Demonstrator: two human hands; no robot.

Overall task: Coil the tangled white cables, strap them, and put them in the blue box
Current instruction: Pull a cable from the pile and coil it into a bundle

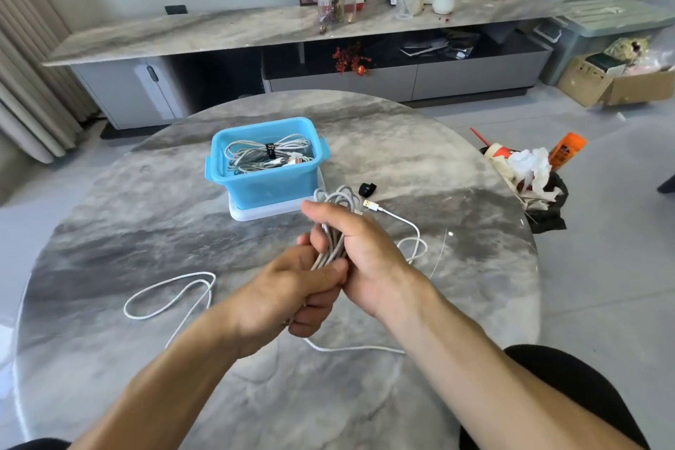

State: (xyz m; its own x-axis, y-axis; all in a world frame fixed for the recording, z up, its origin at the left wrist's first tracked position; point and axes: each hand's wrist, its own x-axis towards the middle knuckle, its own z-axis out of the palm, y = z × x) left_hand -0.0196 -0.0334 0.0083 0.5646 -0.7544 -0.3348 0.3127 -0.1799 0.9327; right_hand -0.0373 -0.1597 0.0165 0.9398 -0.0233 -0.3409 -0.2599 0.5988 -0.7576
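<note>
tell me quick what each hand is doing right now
Left hand: grips the lower end of the cable bundle.
Right hand: grips the same bundle higher up.

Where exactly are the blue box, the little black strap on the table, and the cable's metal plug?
blue box [272, 184]: head view, on its front wall.
black strap [366, 189]: head view, on the middle of the loop lying on the table.
metal plug [369, 204]: head view, on the connector's metal tip.

A single head-worn view looks forward and down, close over the round table [146, 230], the room beyond.
</note>
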